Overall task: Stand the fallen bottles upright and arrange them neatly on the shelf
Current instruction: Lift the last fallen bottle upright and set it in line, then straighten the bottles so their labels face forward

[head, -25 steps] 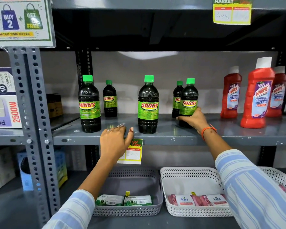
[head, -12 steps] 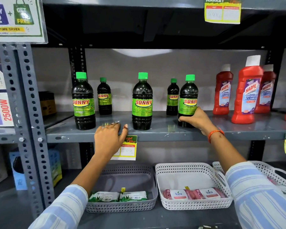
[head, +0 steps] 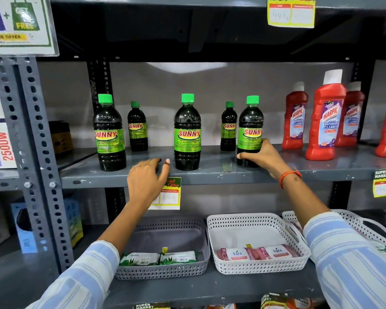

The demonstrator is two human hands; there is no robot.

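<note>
Both hands reach to the grey shelf [head: 210,177]. Right hand [head: 262,156] grasps the lower part of the right front Sunny bottle [head: 250,130], which stands upright near the shelf's front edge. Left hand [head: 146,181] holds nothing; it lies loose on the shelf edge, between the left front bottle [head: 109,132] and the middle front bottle [head: 187,132]. Two smaller bottles [head: 137,127] stand upright behind. Red Harpic bottles [head: 325,117] stand further right.
</note>
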